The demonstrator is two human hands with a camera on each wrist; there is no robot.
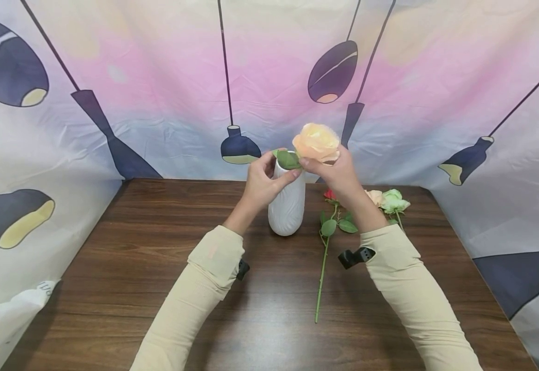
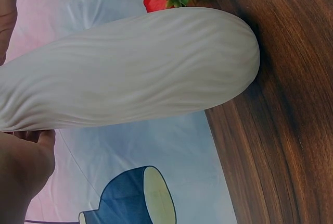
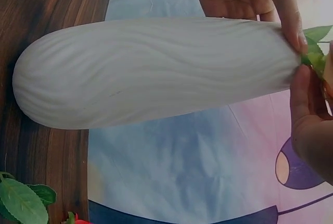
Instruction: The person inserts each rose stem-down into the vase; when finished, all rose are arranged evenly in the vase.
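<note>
A tall white vase with wavy ridges stands upright on the table. Around its upper part curls my left hand, thumb across the front just under the rim and fingers behind. My right hand pinches a peach rose close below its bloom, at the right of the vase mouth. Green leaves of this rose spread over the rim, and its lower stem is hidden. In the right wrist view, the left thumb and the right fingers meet near the leaves at the vase's top.
Right of the vase, a red rose lies on the wooden table, its long green stem pointing toward me. Behind my right forearm lie a pale peach rose and a light green rose. A printed cloth hangs behind the table.
</note>
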